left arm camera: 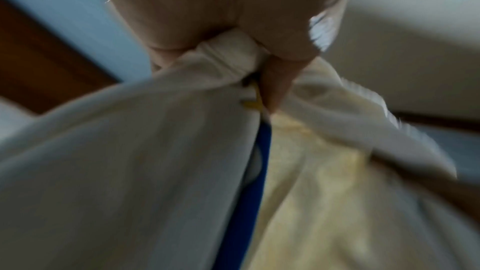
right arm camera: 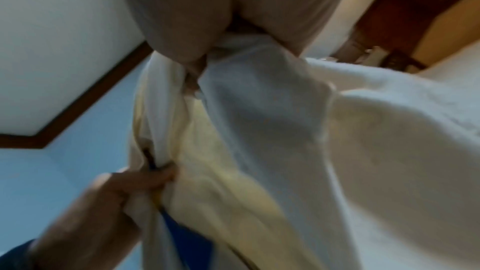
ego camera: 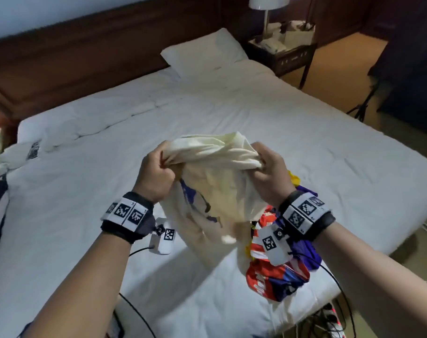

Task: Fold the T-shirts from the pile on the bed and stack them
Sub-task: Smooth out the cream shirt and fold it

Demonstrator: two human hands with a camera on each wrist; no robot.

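Both hands, left [ego camera: 156,173] and right [ego camera: 268,170], hold a bunched cream T-shirt [ego camera: 217,181] in a tight grip above the bed [ego camera: 256,113], beside the colourful pile [ego camera: 276,272].

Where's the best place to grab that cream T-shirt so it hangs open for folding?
Probably along one edge, gripped from above at two spread points. The left hand and right hand hold the cream T-shirt bunched and close together, so it hangs crumpled over the pile; a wider grip should let it drop flat.

White bed [ego camera: 232,113], dark headboard [ego camera: 85,52], lamp [ego camera: 267,3]
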